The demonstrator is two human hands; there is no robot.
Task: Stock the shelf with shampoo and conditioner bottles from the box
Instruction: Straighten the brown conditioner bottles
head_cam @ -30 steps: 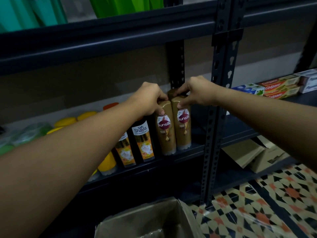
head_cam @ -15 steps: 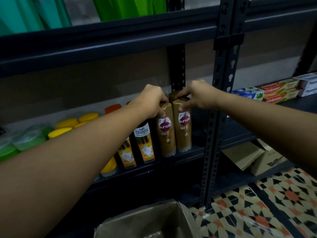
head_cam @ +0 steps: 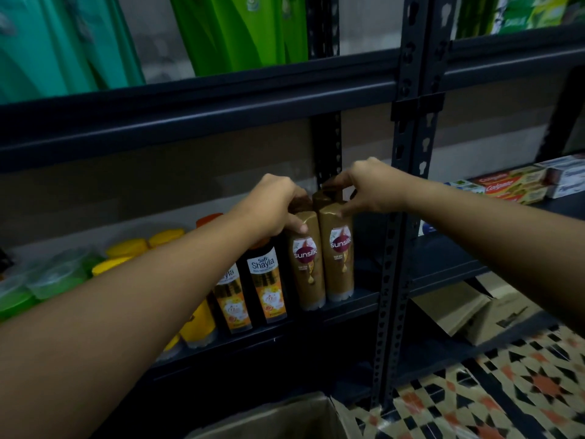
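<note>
Golden-brown Sunsilk bottles stand upright and touching at the frame's centre, on the dark metal shelf [head_cam: 357, 301]. The left hand [head_cam: 272, 205] grasps the top of the left Sunsilk bottle [head_cam: 308, 264], thumb on its front. The right hand [head_cam: 368, 186] pinches the top of the right Sunsilk bottle [head_cam: 338, 255]. Black Shayla bottles [head_cam: 266, 286] stand just left. The cardboard box [head_cam: 285, 419] sits at bottom centre.

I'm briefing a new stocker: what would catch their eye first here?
Two gold Sunsilk bottles stand side by side at the shelf's right end, the left hand and right hand gripping their tops. Beside them stand black Safi Shayla bottles; bright green packs fill the shelf above.
</note>
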